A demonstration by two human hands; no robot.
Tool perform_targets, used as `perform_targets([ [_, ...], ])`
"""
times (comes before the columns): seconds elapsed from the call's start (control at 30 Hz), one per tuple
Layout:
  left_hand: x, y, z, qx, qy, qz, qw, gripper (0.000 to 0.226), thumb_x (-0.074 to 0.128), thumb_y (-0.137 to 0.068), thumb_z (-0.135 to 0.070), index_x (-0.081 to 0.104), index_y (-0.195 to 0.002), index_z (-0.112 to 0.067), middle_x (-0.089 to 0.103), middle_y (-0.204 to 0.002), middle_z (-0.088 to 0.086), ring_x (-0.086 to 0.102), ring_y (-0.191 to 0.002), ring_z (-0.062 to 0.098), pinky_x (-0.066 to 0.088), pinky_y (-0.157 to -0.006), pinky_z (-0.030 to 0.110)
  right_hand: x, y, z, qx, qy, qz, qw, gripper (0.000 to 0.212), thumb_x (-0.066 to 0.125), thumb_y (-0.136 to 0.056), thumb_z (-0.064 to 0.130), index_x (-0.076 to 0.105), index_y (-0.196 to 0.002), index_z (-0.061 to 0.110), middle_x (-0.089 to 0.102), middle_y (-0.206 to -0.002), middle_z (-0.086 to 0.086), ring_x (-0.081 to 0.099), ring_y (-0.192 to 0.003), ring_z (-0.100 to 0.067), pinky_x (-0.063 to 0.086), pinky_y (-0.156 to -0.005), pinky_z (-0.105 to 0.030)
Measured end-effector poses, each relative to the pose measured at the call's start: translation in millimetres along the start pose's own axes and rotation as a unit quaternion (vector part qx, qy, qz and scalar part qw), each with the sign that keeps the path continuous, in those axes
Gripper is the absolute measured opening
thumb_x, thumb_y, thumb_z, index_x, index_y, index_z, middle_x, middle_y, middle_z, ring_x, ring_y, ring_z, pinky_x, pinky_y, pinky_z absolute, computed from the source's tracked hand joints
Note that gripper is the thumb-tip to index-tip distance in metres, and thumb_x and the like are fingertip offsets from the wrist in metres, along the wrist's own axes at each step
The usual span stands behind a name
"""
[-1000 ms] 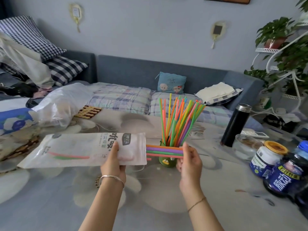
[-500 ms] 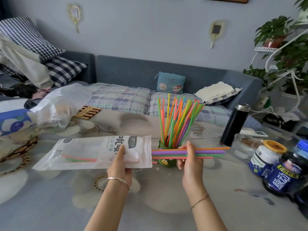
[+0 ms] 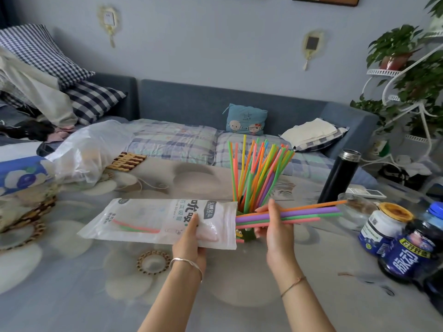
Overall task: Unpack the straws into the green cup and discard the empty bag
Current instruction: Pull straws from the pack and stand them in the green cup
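My left hand (image 3: 190, 238) grips the white straw bag (image 3: 153, 221) near its open right end; the bag lies level above the table, and a pink and a green straw show through it at its left. My right hand (image 3: 275, 226) holds a bundle of orange, purple, green and pink straws (image 3: 309, 213), pulled out to the right with their left ends at the bag's mouth. Behind the hands stands the green cup (image 3: 247, 234), mostly hidden, with several coloured straws (image 3: 259, 173) fanning up out of it.
A black flask (image 3: 339, 176), a glass bowl (image 3: 354, 209), a yellow-lidded jar (image 3: 383, 226) and blue bottles (image 3: 412, 252) crowd the table's right side. A crumpled clear plastic bag (image 3: 86, 149) and a woven mat (image 3: 127, 160) lie far left. A sofa runs behind.
My right hand has drawn the straw bundle further right, out of the bag, until the straws stick well past the hand. The bag has shifted right with my left hand.
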State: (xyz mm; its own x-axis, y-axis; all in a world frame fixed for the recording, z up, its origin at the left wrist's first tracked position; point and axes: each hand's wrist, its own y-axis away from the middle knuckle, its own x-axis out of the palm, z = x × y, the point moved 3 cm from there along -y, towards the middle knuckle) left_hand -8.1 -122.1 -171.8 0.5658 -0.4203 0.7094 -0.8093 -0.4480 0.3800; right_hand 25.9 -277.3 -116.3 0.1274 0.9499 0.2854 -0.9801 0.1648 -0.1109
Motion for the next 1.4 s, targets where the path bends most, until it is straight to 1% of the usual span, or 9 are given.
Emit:
perform_targets([
  [0.13,-4.9,-5.4,-12.8,0.006,0.033,-0.024,0.999,0.033,0.063,-0.087,-0.015,0.058,-0.120,-0.008,0.063,-0.122,0.008,0.063,-0.086,0.015,0.055,-0.084,0.035,-15.9,-25.8,30.9,-0.043,-0.026,-0.048,0.998,0.040,0.045,-0.096,0.030,0.050,-0.061,0.011,0.051,-0.038,0.005,0.039,-0.028,-0.003,0.026,-0.031,-0.012],
  [0.23,-5.4,-7.2,-20.5,0.010,0.050,-0.025,0.998,0.031,0.059,-0.090,-0.016,0.054,-0.120,-0.012,0.065,-0.101,0.003,0.066,-0.069,0.010,0.053,-0.043,0.022,-14.2,-44.7,53.5,-0.096,0.023,-0.027,0.995,0.041,0.044,-0.097,0.031,0.051,-0.061,0.012,0.053,-0.044,0.008,0.050,-0.038,-0.002,0.039,-0.037,-0.015],
  [0.3,-5.3,-6.0,-24.7,0.012,0.056,-0.021,0.998,0.025,0.056,-0.092,-0.016,0.053,-0.116,-0.012,0.063,-0.092,0.001,0.067,-0.052,0.007,0.047,-0.035,0.019,-7.3,-54.6,65.4,-0.141,0.071,0.000,0.987,0.041,0.044,-0.097,0.031,0.052,-0.060,0.015,0.055,-0.055,0.003,0.058,-0.052,-0.009,0.049,-0.051,-0.023],
  [0.5,-8.7,-8.4,-33.8,0.020,0.080,-0.013,0.996,0.045,0.058,-0.091,-0.015,0.049,-0.134,-0.007,0.059,-0.131,0.008,0.062,-0.086,0.013,0.054,-0.045,0.022,11.1,-67.6,82.5,-0.239,0.224,0.060,0.943,0.041,0.041,-0.097,0.032,0.054,-0.066,0.008,0.052,-0.058,-0.002,0.053,-0.044,0.003,0.043,-0.046,-0.008],
  [0.73,-11.3,-10.5,-38.0,0.024,0.096,-0.003,0.995,0.045,0.059,-0.090,-0.014,0.050,-0.133,-0.008,0.059,-0.133,0.007,0.062,-0.091,0.012,0.057,-0.067,0.024,26.3,-73.2,71.1,-0.261,0.345,0.121,0.893,0.045,0.042,-0.095,0.037,0.055,-0.059,0.015,0.054,-0.052,-0.005,0.056,-0.047,-0.011,0.047,-0.051,-0.028],
  [0.83,-12.0,-10.1,-38.1,0.022,0.090,0.001,0.996,0.044,0.059,-0.090,-0.014,0.051,-0.133,-0.008,0.060,-0.130,0.006,0.063,-0.090,0.012,0.057,-0.065,0.024,33.9,-78.6,50.1,-0.221,0.425,0.170,0.861,0.048,0.045,-0.093,0.042,0.060,-0.064,0.007,0.045,-0.045,0.003,0.045,-0.035,-0.003,0.039,-0.044,-0.023],
  [0.93,-13.5,-11.7,-38.9,0.025,0.082,-0.001,0.996,0.044,0.059,-0.090,-0.015,0.051,-0.133,-0.009,0.060,-0.130,0.005,0.063,-0.091,0.012,0.057,-0.068,0.025,38.5,-83.4,36.5,-0.189,0.499,0.187,0.825,0.048,0.054,-0.088,0.045,0.063,-0.071,0.001,0.051,-0.053,-0.007,0.053,-0.047,-0.017,0.042,-0.049,-0.026],
  [1.13,-12.4,-10.9,-41.2,0.033,0.086,-0.002,0.996,0.043,0.058,-0.090,-0.014,0.050,-0.132,-0.009,0.059,-0.132,0.006,0.062,-0.089,0.011,0.051,-0.081,0.029,44.2,-89.5,51.7,-0.181,0.477,0.098,0.855,0.051,0.062,-0.084,0.043,0.029,-0.054,0.018,0.031,-0.047,0.001,0.032,-0.040,-0.015,0.027,-0.043,-0.023],
  [1.4,-9.5,-8.2,-39.9,0.025,0.097,0.007,0.995,0.043,0.058,-0.091,-0.014,0.050,-0.133,-0.009,0.059,-0.132,0.006,0.062,-0.089,0.011,0.051,-0.076,0.029,56.1,-87.8,42.2,-0.094,0.551,0.151,0.815,0.033,0.061,-0.086,0.037,0.045,-0.066,0.016,0.054,-0.057,0.000,0.054,-0.046,-0.011,0.038,-0.044,-0.020],
])
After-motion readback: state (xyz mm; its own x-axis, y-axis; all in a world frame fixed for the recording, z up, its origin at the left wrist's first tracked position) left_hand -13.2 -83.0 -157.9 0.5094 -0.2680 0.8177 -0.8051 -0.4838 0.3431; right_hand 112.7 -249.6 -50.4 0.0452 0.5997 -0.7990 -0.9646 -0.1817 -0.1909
